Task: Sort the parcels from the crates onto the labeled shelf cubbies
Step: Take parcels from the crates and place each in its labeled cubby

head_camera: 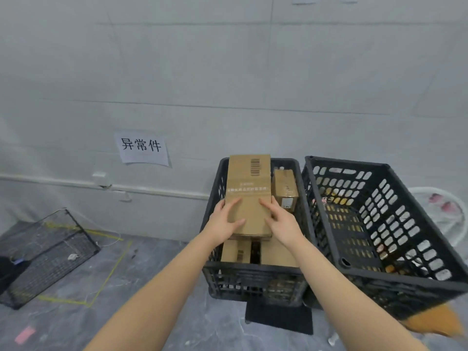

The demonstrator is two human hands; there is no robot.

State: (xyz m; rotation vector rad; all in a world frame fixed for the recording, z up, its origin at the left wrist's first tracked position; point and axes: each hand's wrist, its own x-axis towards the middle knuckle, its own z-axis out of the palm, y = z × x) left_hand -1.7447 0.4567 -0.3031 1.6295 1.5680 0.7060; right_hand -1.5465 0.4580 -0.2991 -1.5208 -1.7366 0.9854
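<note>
Just past the near wall of the black crate [253,277], the lower parcels [235,253] lie flat inside, and above them both hands meet on the near end of the long parcel [249,183]. The left hand [224,220] clasps its left long edge, with thumb and a finger spread on the top face. The right hand [282,221] clasps the right long edge the same way. Each hand is thus closed round the carton, and neither is nearer than the other.

From the hands, the long parcel's long axis runs straight away from the person toward the crate's far rim. Its far end stands at or above that rim, though I cannot tell whether it rests there. The lift probably turns on this: a two-handed raise along that axis, up and back clear of the rim.

It is a plain brown carton with a barcode near the far right corner and a band of pale print across the middle, too blurred to read. A small parcel [285,191] sits just beside its right edge, in the crate's far right corner. No shelf cubbies are in view
</note>
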